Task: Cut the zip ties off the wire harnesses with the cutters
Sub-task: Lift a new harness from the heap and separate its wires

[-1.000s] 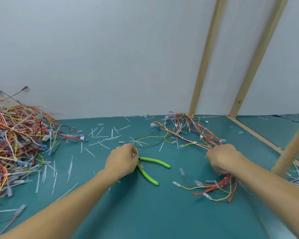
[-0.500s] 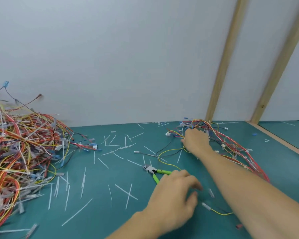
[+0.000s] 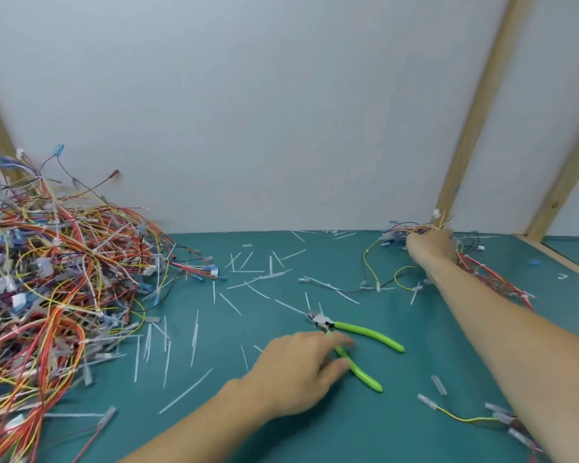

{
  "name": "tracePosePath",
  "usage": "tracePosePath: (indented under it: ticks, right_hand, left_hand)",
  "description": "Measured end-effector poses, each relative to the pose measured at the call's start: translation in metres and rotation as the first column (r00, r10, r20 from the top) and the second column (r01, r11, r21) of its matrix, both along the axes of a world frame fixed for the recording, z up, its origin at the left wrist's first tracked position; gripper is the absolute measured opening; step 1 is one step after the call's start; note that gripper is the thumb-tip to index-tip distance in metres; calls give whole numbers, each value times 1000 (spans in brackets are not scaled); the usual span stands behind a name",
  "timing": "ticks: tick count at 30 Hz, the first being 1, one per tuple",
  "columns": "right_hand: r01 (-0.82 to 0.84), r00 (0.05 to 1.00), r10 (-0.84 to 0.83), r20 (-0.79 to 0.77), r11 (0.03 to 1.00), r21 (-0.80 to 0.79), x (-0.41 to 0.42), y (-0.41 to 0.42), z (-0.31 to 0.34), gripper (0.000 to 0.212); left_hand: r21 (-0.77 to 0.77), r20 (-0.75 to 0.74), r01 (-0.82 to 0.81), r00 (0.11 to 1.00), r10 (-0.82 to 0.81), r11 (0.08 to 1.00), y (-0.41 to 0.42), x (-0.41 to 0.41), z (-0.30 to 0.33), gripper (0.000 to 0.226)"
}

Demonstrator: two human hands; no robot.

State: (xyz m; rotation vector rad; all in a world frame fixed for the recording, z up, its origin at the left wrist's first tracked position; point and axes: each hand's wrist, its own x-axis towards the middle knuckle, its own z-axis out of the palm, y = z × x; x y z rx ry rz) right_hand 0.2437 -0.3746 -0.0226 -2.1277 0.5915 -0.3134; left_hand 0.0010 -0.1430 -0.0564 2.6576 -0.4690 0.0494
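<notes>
- One pair of green-handled cutters (image 3: 355,342) lies on the bench (image 3: 281,429), handles splayed.
- Your left hand (image 3: 298,372) rests on the nearer handle, fingers (image 3: 340,365) loosely spread.
- Beyond the cutters, your right hand (image 3: 432,245) grips one wire harness (image 3: 492,279).
- Left of the cutters: one big harness pile (image 3: 54,295).

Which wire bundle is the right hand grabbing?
The small harness at the far right by the wall, under the right hand. The big pile at left lies untouched; the left hand is on the cutters.

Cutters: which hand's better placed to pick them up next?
Left. The left hand already rests over the near handle of the green cutters; the right hand is stretched far back, gripping the wire harness.
</notes>
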Motion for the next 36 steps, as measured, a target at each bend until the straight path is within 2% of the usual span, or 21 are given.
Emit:
tracePosePath:
  ticks: [1,3,5,6,8,10,14,16,19,22,24,26,27,29,31,34,36]
  right_hand:
    - [33,999,-28,41,992,-120,-8,5,0,66]
    - [70,968,-3,251,963,-259,-30,21,2,57]
    - [-35,889,163,428,956,-290,-56,45,2,46]
    - [-147,853,280,440,938,-313,-70,59,1,40]
    - [-355,789,481,383,865,-355,-100,87,-6,27]
    - [-463,729,589,349,799,-383,-132,112,-16,17]
    - [-568,670,675,309,734,-373,-178,148,-36,8]
    - [-599,663,695,278,715,-360,-190,159,-45,7]
    - [-639,639,747,184,649,-413,-199,167,-56,7]
    - [-604,637,761,123,591,-535,-202,168,-58,8]
    - [-550,635,768,86,528,-647,-207,169,-57,7]
    - [-522,632,771,78,497,-693,-211,170,-56,9]
    - [-525,632,771,77,499,-689,-212,170,-55,9]
    - [-546,637,768,63,507,-667,-213,169,-53,8]
    - [-560,639,768,52,510,-652,-212,170,-53,7]
    - [-574,643,764,49,523,-631,-211,170,-53,6]
    - [-575,652,756,54,539,-615,-211,170,-53,7]
  left_hand:
    - [39,10,19,1000,-20,999,-4,0,-1,30]
    - [68,31,-6,1000,4,998,-9,1,-3,35]
    - [85,34,-40,999,38,996,-11,5,-1,37]
    - [93,24,-55,998,53,994,-10,8,0,39]
    - [80,-8,-81,997,82,994,-4,13,5,38]
    - [64,-7,-107,994,107,992,5,14,9,33]
    - [-99,-64,-127,991,121,987,36,2,12,18]
    - [-161,-94,-123,990,109,979,56,-10,14,19]
    - [-117,-4,-166,986,167,979,94,-25,25,18]
    - [-55,144,-317,936,321,947,137,-39,47,16]
    - [153,257,-456,875,410,877,163,-46,61,17]
    - [353,367,-582,806,464,732,186,-52,71,15]
    - [405,412,-634,770,488,659,197,-54,76,14]
    - [431,480,-712,701,527,555,220,-56,82,20]
    - [452,488,-746,666,564,490,240,-57,85,34]
    - [506,397,-739,658,640,445,254,-56,80,45]
    - [443,367,-777,613,700,448,256,-52,77,44]
